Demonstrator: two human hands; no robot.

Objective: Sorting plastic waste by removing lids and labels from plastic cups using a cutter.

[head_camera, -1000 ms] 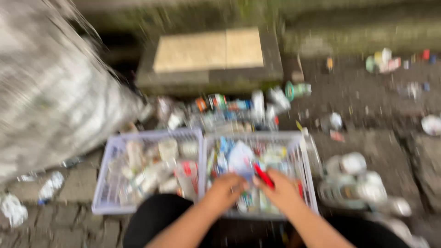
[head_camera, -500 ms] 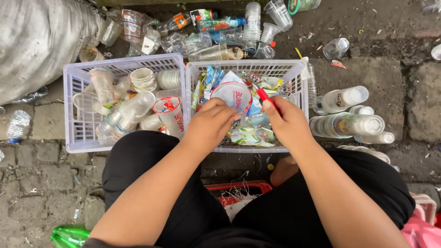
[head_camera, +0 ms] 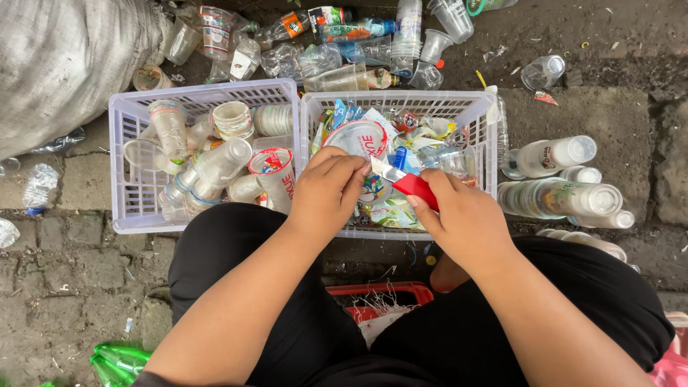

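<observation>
Gripping a red-handled cutter (head_camera: 408,183) in right hand (head_camera: 462,218), pinching a plastic cup lid (head_camera: 358,140) with left hand (head_camera: 326,190) over basket (head_camera: 401,102).

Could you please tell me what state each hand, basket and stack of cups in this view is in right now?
Left hand: fingers curled, pinching something over the right basket.
Right hand: closed on a red-handled cutter, blade out.
Left basket: upright, holding clear plastic cups lying jumbled.
Right basket: upright, filled with peeled lids and wrappers.
Stacked cups: nested, lying on their sides beside the right basket.
</observation>
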